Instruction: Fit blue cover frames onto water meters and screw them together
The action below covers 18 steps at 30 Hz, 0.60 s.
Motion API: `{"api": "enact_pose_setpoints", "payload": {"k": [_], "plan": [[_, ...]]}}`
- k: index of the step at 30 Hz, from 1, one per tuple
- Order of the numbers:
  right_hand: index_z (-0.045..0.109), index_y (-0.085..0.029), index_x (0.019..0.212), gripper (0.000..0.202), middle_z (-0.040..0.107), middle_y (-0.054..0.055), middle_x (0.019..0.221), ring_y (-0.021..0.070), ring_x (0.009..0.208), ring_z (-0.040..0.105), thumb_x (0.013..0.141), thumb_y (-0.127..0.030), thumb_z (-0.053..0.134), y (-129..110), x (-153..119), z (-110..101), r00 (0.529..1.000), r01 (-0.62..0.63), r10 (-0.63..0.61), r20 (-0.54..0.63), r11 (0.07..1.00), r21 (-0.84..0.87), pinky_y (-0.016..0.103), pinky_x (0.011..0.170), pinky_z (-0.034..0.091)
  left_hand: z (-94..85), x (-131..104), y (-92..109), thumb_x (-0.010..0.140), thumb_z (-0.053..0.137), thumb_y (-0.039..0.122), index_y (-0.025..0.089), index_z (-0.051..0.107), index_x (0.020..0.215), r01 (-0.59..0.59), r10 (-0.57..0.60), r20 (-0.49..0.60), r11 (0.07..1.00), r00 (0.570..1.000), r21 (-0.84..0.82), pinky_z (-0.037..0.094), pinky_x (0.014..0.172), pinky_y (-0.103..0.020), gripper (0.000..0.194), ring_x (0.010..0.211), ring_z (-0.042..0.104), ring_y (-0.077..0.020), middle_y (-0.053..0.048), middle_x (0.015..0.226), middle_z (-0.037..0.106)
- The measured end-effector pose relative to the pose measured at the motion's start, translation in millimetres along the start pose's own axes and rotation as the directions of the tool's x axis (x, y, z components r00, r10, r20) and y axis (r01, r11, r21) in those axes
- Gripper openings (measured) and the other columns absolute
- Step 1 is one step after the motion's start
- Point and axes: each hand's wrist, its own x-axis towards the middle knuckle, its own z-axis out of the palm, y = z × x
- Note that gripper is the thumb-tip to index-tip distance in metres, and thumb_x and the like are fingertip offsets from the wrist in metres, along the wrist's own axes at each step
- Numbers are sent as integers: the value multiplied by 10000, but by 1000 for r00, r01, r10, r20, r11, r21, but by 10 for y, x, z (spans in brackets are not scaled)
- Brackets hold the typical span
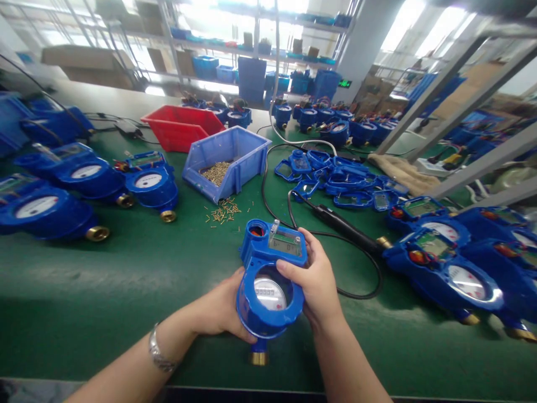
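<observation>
A blue meter (272, 324) with a round dial, a small display and a brass fitting at its lower end is held between both hands above the green table, near the front. My left hand (224, 308) wraps round its lower left side, the fingers partly hidden behind it. My right hand (314, 280) grips its right side, thumb on the front between the display and the dial opening. Beyond the meter, loose brass screws (224, 211) lie in front of a light blue bin (247, 162) holding many more. A black electric screwdriver (348, 226) rests to the right.
Blue meters stand at the left (54, 212) and right (444, 268) of the green table (126, 313). A red bin (180, 131) sits behind the screw bin. Blue cover frames (348, 179) are piled right of centre. A black cable loops beside my right hand. More meters line the back.
</observation>
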Motion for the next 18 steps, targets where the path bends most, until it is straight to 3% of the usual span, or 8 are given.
{"api": "enact_pose_setpoints", "payload": {"k": [4,7,10,13,16,18], "plan": [[355,-200,1344,874,505,123,1328,310,1192,506,609,-370,795,6,-9,-63,991,8,5,133,995,-95,494,1049,359,67,-76,-86,434,869,226,179,457,1277,10,2,-123,995,992,97,315,1050,-506,940,1180,500,-347,-153,1256,566],[319,-198,1384,830,386,117,1434,287,1300,391,701,-464,710,31,-45,-155,982,3,11,189,997,-73,468,1097,302,24,-80,-77,457,859,218,193,481,1266,35,-33,-39,998,999,61,345,1027,-513,893,1152,528,-337,-133,1216,601],[344,-196,1372,770,359,124,1451,266,1334,343,742,-514,653,114,-133,-327,991,-24,28,130,999,-27,452,1120,259,-38,-52,-22,496,834,185,190,520,1228,61,-62,52,998,997,15,382,1001,-495,797,1116,561,-311,-109,1183,633],[421,-213,1315,667,407,124,1421,264,1320,368,741,-428,684,246,-293,-529,990,-92,96,104,995,-42,468,1127,225,-78,-28,29,506,821,157,170,555,1183,81,-82,78,997,994,17,404,981,-476,728,1093,576,-306,-106,1164,649],[473,-230,1276,628,457,101,1388,276,1302,393,703,-299,721,387,-502,-615,946,-150,172,274,984,-98,496,1112,238,-89,-30,48,509,817,139,163,564,1166,113,-110,90,993,990,-23,407,975,-472,704,1084,583,-305,-107,1150,658],[497,-222,1261,667,496,96,1351,301,1279,416,645,-238,750,468,-627,-557,926,-114,170,337,977,-179,518,1097,253,-80,-44,44,508,815,120,176,561,1171,114,-106,101,991,989,-74,395,988,-467,713,1093,581,-295,-96,1153,659]]}}
